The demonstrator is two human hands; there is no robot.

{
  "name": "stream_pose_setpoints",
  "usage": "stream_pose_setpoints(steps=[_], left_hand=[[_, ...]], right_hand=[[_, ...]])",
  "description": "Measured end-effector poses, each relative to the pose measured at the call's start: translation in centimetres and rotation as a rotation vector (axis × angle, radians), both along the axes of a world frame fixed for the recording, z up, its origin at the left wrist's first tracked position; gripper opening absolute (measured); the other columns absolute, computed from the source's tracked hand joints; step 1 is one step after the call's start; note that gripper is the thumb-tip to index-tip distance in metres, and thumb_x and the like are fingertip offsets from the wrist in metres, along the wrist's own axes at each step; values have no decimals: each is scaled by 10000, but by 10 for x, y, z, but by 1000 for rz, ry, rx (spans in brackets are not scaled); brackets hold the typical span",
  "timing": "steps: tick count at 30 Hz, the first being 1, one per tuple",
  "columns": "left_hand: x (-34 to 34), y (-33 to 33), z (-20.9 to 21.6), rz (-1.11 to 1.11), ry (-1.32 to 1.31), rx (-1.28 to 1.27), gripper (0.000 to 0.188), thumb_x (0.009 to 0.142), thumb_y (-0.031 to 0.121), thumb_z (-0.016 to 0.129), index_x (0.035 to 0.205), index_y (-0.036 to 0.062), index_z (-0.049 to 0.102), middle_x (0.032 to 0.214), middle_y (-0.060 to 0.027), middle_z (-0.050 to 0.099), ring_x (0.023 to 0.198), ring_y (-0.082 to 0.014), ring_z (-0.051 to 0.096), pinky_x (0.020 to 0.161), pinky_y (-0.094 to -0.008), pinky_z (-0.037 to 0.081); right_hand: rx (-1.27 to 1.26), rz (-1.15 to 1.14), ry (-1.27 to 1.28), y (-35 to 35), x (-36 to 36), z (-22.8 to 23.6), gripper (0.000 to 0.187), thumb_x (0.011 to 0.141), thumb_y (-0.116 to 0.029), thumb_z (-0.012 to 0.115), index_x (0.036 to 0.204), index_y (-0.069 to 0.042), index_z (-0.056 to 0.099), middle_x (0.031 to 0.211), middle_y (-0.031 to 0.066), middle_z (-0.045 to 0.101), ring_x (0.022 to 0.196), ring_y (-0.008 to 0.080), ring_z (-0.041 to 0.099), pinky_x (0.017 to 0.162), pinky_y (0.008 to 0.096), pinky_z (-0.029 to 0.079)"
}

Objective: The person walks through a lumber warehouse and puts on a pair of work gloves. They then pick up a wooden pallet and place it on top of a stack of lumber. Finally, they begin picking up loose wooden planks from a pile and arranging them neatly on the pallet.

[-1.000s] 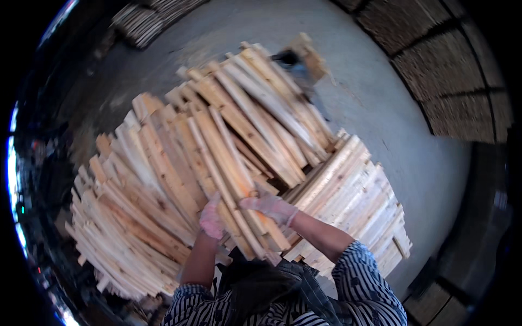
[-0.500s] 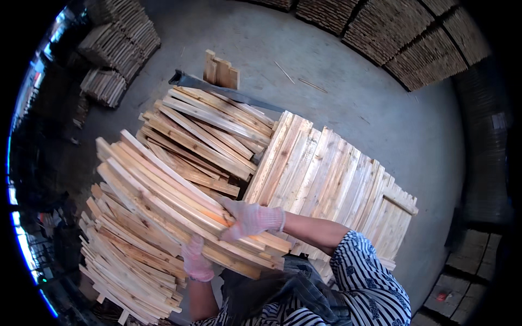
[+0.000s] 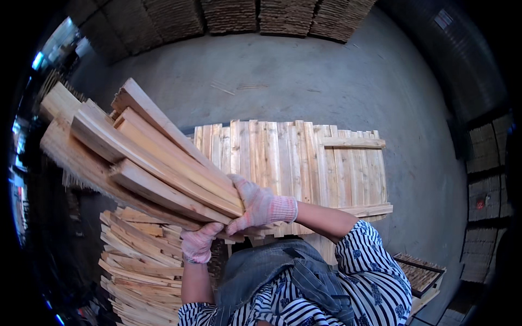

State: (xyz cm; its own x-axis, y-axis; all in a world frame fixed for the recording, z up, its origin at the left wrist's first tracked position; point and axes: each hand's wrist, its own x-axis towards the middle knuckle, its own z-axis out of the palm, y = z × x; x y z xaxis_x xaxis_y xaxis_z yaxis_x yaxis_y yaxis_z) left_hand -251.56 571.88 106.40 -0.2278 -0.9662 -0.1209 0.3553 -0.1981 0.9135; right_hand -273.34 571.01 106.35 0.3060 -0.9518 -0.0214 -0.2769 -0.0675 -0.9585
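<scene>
Both my hands wear pale pinkish knit gloves and grip one bundle of wooden slats (image 3: pixel 168 155). My right hand (image 3: pixel 256 204) is wrapped over the near end, its thumb along the top. Lower down, my left hand (image 3: pixel 200 242) closes on the underside of the same end. The bundle slants up to the far left, where the slats spread unevenly. Behind my right hand lies a row of slats side by side (image 3: pixel 269 155), partly hidden by the bundle and my arm.
A loose pile of slats (image 3: pixel 136 266) stands at the lower left. Two crosspieces (image 3: pixel 352 142) lie over the row's right part. Tall stacks of wood (image 3: pixel 228 16) line the far side, more (image 3: pixel 481 198) the right. Thin sticks (image 3: pixel 253 86) lie on the concrete floor (image 3: pixel 185 70).
The view has swung to the right. The bundle's far end has come up and its slats have fanned apart. Both hands still hold it. The loose slats behind it are now out of sight.
</scene>
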Motion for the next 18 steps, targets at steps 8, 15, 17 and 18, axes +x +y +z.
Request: stream_pose_setpoints(steps=[8,15,17,18], left_hand=[[-45,-45,-59,-702,-486,-240,870,708,324,894,1417,48,472,1390,-127,553,1282,-254,515,1087,-382,423],[-123,-68,-49,-663,-250,-28,846,745,218,871,1443,26,432,1385,-108,552,1247,-237,544,1047,-379,464],[-140,-67,-38,-567,-27,-81,814,748,213,862,1422,15,451,1372,-121,556,1231,-248,556,1036,-400,475],[-128,-78,-41,-637,-54,-17,727,766,174,834,1388,3,500,1308,-112,611,1204,-242,584,1020,-391,491]], right_hand=[[-188,-405,125,44,-38,-76,1407,529,-469,961,1509,50,95,1353,277,461,1273,373,500,1097,410,406],[-218,-489,-319,21,-75,-91,1327,620,-398,936,1532,32,73,1417,189,441,1309,271,454,1105,378,383],[-250,-478,-378,27,-89,-92,1296,657,-391,917,1543,28,69,1451,183,418,1323,259,436,1105,376,380],[-248,-392,-400,28,-101,-92,1210,728,-352,876,1558,7,74,1462,175,421,1309,230,445,1096,371,389]])
